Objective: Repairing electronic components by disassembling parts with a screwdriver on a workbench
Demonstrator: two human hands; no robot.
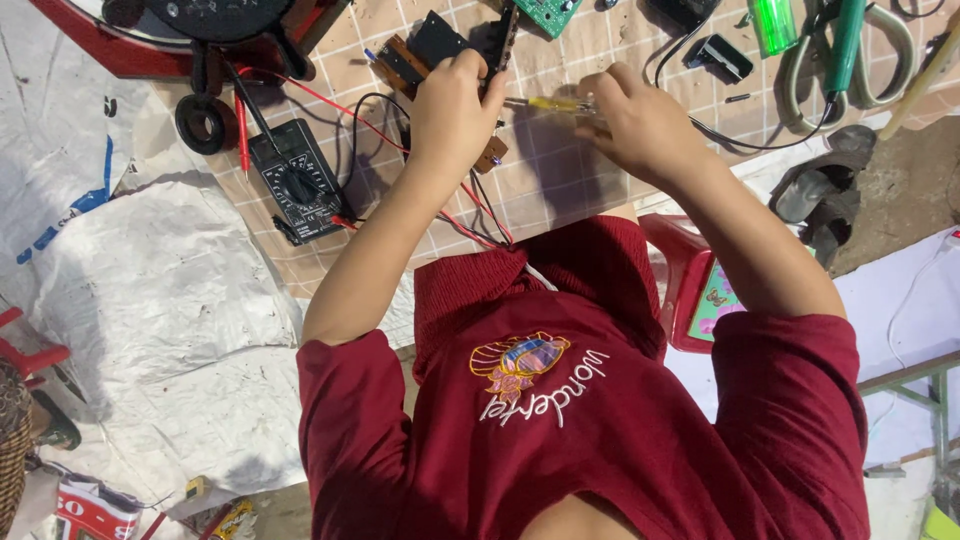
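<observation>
1. Person's red shirt [600, 430] fills the near middle, with both arms reaching to the far side over a tiled mat [560, 180].
2. White plastic sheeting [150, 300] covers the ground on the left.
3. Black multimeter [297, 178] sits on the mat, left of the arms, with its red and black leads running toward the hands.
4. Left hand [455, 110] has its fingers curled tight around a brown and black electronic part [430, 55] at the far middle, holding it up off the mat.
5. Right hand [640, 125], just right of it, pinches a yellow-handled screwdriver [550, 103], tip pointing left into the part.
6. Green circuit board [545, 12] lies at the far edge, and a green lighter [772, 25] to the far right.
</observation>
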